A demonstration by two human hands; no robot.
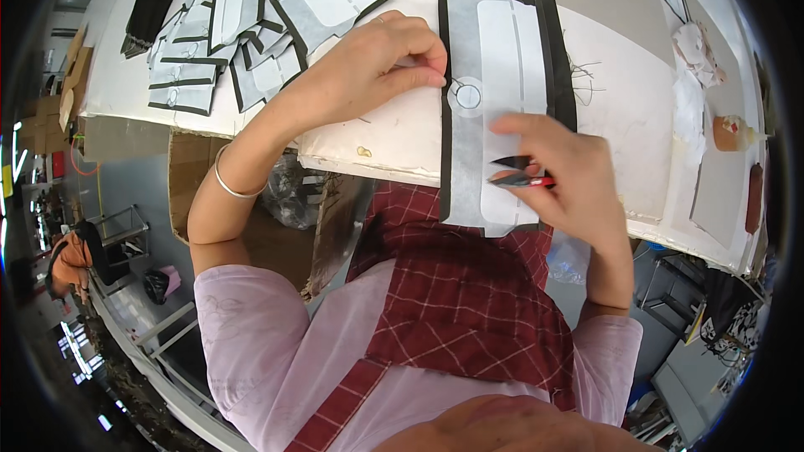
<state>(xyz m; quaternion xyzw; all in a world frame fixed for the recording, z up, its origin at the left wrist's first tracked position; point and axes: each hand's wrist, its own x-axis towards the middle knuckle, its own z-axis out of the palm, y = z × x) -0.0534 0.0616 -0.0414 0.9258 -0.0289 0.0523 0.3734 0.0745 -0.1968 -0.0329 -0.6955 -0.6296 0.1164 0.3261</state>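
A long black fabric piece with white interlining (494, 75) lies across the white table (394, 138), its near end hanging over the edge toward my lap. My left hand (377, 63) pinches its left edge beside a stitched circle (467, 96). My right hand (561, 176) rests on the lower part of the piece and grips small thread snips with a red handle (519, 172), blades pointing left over the white lining.
A spread pile of similar black-and-white pieces (243, 25) lies at the table's far left. Loose threads (586, 75), crumpled cloth (699, 54) and an orange object (733, 132) lie to the right. A cardboard box (188, 176) stands below the table edge.
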